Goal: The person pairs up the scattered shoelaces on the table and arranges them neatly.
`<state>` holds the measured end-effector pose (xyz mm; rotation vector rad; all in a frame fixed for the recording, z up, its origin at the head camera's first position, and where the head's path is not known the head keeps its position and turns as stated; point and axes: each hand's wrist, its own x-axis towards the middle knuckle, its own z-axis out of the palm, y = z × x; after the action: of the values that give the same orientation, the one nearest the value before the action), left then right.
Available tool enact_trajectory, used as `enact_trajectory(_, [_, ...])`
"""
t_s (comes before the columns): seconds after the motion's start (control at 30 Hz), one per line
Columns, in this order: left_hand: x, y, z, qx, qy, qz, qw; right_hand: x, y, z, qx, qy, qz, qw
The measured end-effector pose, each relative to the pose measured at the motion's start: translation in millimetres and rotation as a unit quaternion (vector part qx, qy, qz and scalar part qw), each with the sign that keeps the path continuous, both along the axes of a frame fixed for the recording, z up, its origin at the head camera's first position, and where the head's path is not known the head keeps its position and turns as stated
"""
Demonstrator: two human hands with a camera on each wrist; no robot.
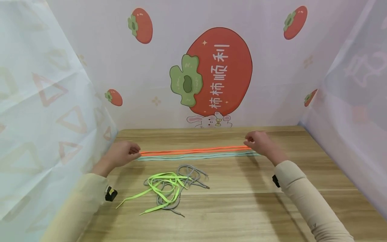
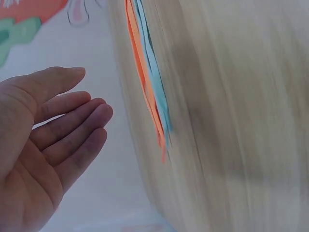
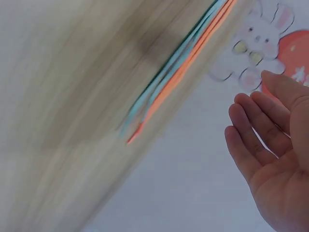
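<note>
An orange shoelace (image 1: 193, 150) lies stretched from left to right near the back of the table, doubled into parallel strands. Just in front of it, a light blue shoelace (image 1: 193, 156) runs alongside in the same way. My left hand (image 2: 63, 121) is above the laces' left ends, fingers loosely bent, nothing between them and the thumb. Over the right ends is my right hand (image 3: 270, 130), its fingers also relaxed and the palm bare. Both wrist views show the lace ends on the wood, apart from the fingers.
Nearer me on the wooden table (image 1: 226, 215) lie a tangled neon yellow-green shoelace (image 1: 164, 195) and a grey shoelace (image 1: 193, 178), partly overlapping. A printed backdrop (image 1: 272, 84) rises behind the table, with white sheets (image 1: 45, 111) at both sides.
</note>
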<state>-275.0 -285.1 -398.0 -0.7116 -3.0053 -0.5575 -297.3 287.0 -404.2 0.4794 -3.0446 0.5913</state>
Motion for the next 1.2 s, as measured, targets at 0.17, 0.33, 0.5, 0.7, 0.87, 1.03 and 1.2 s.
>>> enact_trajectory(0.17, [9.2,31.2,2.9,0.009,-0.006,-0.059,0.9982,7.9,-35,3.8,0.013,0.02,0.058,0.998])
enact_trajectory(0.33, [18.4,61.0,-1.8,0.012,-0.014,-0.124,0.9921,20.2,-74,7.1,0.023,0.036,0.135,0.99])
enact_trajectory(0.5, [32.9,91.9,-7.3,0.0,-0.044,-0.169,0.9846,32.0,-111,10.0,0.027,0.031,0.195,0.98])
enact_trajectory(0.7, [38.0,122.1,-22.2,-0.03,-0.055,-0.194,0.979,45.1,-151,11.4,0.018,0.012,0.246,0.9689])
enact_trajectory(0.87, [35.0,137.7,-35.6,-0.039,-0.027,-0.229,0.9724,52.2,-176,10.0,-0.002,0.006,0.288,0.9577])
enact_trajectory(1.03, [33.9,146.5,-44.5,-0.032,-0.014,-0.238,0.9706,53.3,-191,2.8,-0.035,-0.01,0.319,0.9472])
enact_trajectory(1.2, [37.8,147.5,-51.1,-0.026,-0.02,-0.231,0.9724,53.3,-196,-12.0,-0.032,-0.04,0.315,0.9478])
